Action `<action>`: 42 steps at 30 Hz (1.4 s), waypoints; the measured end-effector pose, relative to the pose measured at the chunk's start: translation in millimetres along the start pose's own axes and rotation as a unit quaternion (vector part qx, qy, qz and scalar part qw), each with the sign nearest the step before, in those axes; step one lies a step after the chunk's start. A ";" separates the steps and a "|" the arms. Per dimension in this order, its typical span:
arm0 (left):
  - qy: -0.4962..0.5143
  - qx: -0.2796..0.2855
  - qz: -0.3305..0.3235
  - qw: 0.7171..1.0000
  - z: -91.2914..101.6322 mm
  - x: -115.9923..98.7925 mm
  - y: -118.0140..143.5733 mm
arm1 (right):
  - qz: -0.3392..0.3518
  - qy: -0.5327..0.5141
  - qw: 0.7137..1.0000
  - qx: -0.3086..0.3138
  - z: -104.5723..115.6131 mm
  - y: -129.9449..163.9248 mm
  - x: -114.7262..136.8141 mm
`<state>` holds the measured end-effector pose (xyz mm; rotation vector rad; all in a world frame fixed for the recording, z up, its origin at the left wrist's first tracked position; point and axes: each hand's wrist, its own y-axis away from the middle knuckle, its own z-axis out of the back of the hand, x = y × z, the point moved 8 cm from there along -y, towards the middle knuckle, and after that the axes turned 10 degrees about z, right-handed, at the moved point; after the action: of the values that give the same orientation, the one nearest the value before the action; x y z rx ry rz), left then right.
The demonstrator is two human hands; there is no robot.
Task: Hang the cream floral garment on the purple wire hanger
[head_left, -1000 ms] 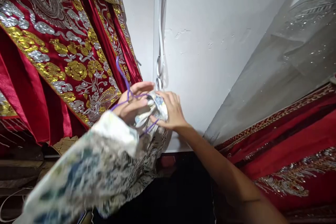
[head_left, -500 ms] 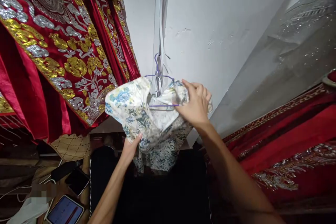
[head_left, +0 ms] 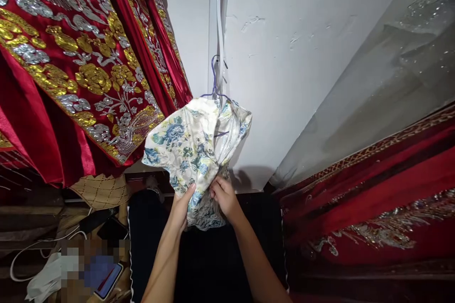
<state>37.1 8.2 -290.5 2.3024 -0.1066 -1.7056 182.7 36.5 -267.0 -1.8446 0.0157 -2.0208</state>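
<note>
**Floral top on a hanger, both hands at the hem**

So over on the left there's this heavy red satin robe with gold and silver flower embroidery (head_left: 81, 75) hanging down, pretty loud stuff. Below it, a tan quilted cushion (head_left: 101, 191), a white cable (head_left: 39, 246) and a phone with a lit screen (head_left: 108, 280) sitting on a cluttered low surface.

In the middle, a white blouse with a blue and green floral print (head_left: 188, 147) hangs on a thin purple wire hanger (head_left: 214, 80), hooked up against the white painted wall (head_left: 284, 80). The fabric is bunched, not hanging flat. The person's left hand (head_left: 183, 208) has its fingers closed around the lower edge of the blouse, thumb on the front. The right hand (head_left: 223, 198) is right next to it, pinching the same lower edge, fingers curled into the cloth. The two hands are nearly touching.

Off to the right, a grey sheer sparkly fabric (head_left: 384, 85) slopes down, with a red velvet garment with silver embroidery (head_left: 373, 208) under it.
</note>
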 end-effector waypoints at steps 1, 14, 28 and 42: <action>-0.005 -0.020 -0.011 1.000 3.1 -1.4 1.4 | -0.007 -0.009 1.000 -0.017 2.6 0.3 1.5; -0.240 -0.019 -0.207 0.948 -59.2 -10.8 16.6 | -0.073 -0.055 0.996 0.004 15.5 0.9 35.3; -0.320 0.006 -0.286 0.903 -53.0 -63.7 -15.2 | 0.167 -0.044 0.978 -0.116 73.4 -126.2 206.0; -0.288 -0.135 -0.570 0.758 -90.5 -266.1 19.5 | 0.140 0.073 0.981 -0.116 65.0 -116.4 107.9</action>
<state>44.3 63.6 -14.4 1.4999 1.6046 -2.6131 206.8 128.0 -123.9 -1.7055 0.5433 -2.0146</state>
